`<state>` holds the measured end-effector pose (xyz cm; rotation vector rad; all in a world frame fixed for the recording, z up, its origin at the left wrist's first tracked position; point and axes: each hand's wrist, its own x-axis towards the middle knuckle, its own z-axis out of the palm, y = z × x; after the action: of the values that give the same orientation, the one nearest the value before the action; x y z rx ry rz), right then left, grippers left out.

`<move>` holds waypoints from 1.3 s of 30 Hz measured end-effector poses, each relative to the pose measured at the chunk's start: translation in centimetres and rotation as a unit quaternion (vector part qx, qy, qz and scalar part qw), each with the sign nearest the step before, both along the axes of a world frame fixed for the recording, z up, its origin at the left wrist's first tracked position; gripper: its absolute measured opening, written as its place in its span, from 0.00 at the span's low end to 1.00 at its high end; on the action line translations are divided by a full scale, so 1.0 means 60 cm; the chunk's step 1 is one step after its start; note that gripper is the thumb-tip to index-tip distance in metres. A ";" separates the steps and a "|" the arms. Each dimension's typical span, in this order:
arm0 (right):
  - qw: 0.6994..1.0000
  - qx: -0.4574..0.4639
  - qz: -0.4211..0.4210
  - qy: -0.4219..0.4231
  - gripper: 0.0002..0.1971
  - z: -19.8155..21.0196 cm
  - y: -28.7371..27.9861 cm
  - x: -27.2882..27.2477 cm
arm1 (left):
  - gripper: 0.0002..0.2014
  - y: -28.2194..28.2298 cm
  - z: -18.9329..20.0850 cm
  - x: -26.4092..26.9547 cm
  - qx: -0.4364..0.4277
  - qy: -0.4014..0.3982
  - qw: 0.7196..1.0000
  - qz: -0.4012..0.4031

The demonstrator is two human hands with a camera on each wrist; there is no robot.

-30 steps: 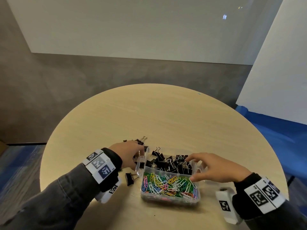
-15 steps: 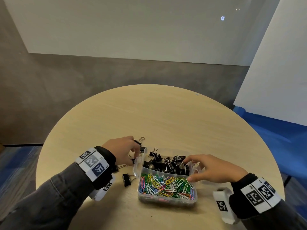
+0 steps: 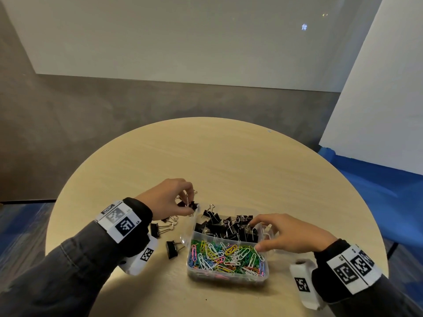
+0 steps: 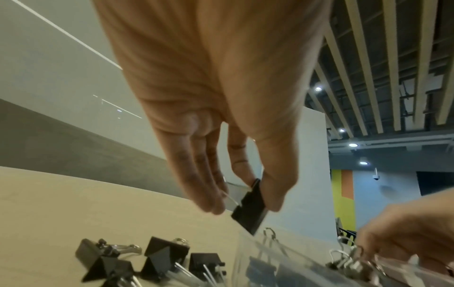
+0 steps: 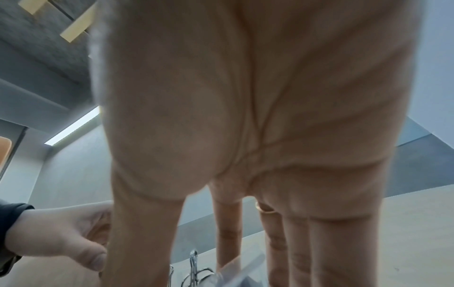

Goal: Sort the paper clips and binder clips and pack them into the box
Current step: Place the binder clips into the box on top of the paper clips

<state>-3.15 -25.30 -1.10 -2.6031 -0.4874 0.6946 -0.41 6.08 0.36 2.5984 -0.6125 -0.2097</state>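
A clear plastic box [image 3: 265, 234] sits on the round table, its far part holding black binder clips [image 3: 229, 225] and its near part coloured paper clips [image 3: 226, 255]. My left hand [image 3: 188, 205] hovers over the box's far left corner and pinches a black binder clip [image 4: 250, 209] between thumb and fingers, body pointing down. My right hand [image 3: 255, 235] rests on the right end of the box, fingers spread, thumb at the paper clip side. In the right wrist view its fingers [image 5: 290, 242] reach straight down to the rim.
Three loose black binder clips [image 3: 158, 228] lie on the table [image 3: 229, 161] left of the box, below my left wrist; they also show in the left wrist view as loose binder clips [image 4: 159, 258]. A white wall panel [image 3: 377, 110] stands at the right.
My left hand dipped to the loose clips left of the box, then rose with one black binder clip pinched. The right hand has stayed on the box.
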 end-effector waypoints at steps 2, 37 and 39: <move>1.000 -0.001 -0.001 -0.001 0.27 -0.001 -0.001 0.000 | 0.08 -0.011 -0.001 -0.002 -0.017 -0.026 1.000 0.005; 1.000 -0.020 -0.005 -0.005 0.29 0.003 0.007 -0.007 | 0.19 -0.032 -0.010 -0.021 0.079 0.059 0.994 -0.037; 1.000 -0.023 -0.002 -0.007 0.29 0.004 0.008 -0.007 | 0.21 -0.040 -0.007 -0.023 0.106 0.039 0.993 -0.030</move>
<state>-3.60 -24.81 -0.84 -2.6520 -0.4747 0.6938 -1.80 3.66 -0.05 2.7601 -0.6733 -0.4136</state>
